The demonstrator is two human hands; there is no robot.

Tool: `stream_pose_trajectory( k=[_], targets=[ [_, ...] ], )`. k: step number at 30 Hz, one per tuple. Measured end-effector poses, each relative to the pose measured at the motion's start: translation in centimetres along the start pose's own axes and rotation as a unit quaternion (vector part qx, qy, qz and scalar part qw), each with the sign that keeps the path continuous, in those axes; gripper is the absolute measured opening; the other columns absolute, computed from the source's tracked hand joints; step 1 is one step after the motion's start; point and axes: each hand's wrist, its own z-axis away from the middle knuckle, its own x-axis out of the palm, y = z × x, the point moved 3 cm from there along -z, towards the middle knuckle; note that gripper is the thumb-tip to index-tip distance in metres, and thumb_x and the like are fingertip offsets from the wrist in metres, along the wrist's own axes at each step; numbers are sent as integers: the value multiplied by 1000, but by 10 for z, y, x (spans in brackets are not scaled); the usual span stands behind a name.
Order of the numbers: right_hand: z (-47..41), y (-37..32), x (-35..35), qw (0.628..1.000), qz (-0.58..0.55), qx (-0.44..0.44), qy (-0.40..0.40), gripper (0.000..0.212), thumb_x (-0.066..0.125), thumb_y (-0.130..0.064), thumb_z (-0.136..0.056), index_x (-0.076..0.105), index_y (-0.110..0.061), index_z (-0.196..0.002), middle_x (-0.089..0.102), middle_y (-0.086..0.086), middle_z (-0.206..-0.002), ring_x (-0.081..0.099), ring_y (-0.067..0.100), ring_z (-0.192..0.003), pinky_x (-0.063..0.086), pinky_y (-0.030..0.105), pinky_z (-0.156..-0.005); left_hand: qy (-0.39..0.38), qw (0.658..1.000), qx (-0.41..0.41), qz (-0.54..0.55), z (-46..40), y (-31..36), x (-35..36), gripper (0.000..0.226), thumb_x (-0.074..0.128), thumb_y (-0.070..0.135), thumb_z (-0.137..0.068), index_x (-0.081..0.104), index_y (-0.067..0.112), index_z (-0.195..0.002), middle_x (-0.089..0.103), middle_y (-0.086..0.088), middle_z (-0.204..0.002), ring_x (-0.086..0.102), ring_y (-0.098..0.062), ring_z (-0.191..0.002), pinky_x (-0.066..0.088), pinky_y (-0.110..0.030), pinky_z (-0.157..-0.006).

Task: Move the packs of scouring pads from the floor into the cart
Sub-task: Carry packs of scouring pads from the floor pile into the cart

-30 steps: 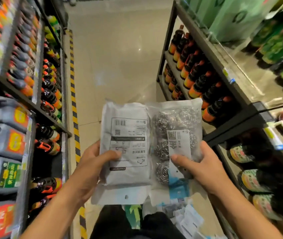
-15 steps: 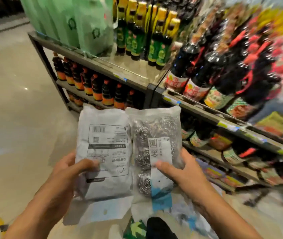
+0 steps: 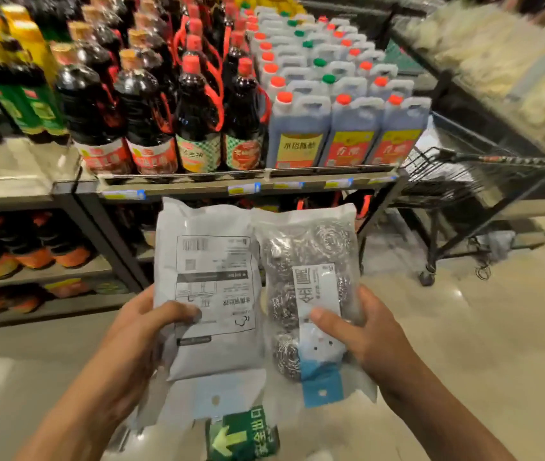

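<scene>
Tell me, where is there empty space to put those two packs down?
Bare beige floor lies open right of the right hand, below the black wire cart. More lies left of the left hand, under the dark shelving. The top shelf is crowded with dark sauce bottles and grey jugs.

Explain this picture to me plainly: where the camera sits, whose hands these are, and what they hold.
The camera is worn on a person's head and looks down at their own bare hands in a shop aisle. The left hand grips a white printed plastic pack. The right hand grips a clear pack of steel scouring balls, thumb on its label. Behind them a grey metal shelf carries dark sauce bottles. A black wire cart stands to the right, on the pale floor.
</scene>
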Motion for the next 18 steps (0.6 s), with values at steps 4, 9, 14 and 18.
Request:
stream_pose_trajectory(
  k=[4,9,14,18],
  targets=[
    [-3,18,-78,997,-40,31,55,33,83,-12,-87,70,-23,-115,82,0,-106,80,24,-97,61,59,-92,-39,998,-17,-34,-20,-10,82,37,57,-6,-89,70,8,-121,80,-17,-109,78,-37,-96,56,-46,-88],
    [-6,26,-173,992,-68,43,100,58,92,-31,-77,66,-23,-128,80,-5,-115,77,21,-106,60,55,-97,-110,991,-37,-64,-45,-19,188,40,54,-4,-92,70,10,-125,78,-17,-115,77,-38,-102,62,-44,-83],
    [-23,25,-252,988,-76,55,120,39,86,-26,-84,67,-18,-116,81,1,-107,79,25,-98,60,60,-94,-140,986,-43,-79,-67,-15,275,38,53,-5,-92,72,8,-123,78,-19,-114,77,-40,-100,55,-48,-93],
    [-50,20,-296,980,-111,64,150,34,82,-22,-87,69,-27,-117,82,-4,-105,80,22,-95,60,56,-94,-162,982,-46,-90,-99,-7,335,37,52,-7,-91,73,7,-118,79,-20,-113,78,-39,-98,54,-47,-91]
  ],
)
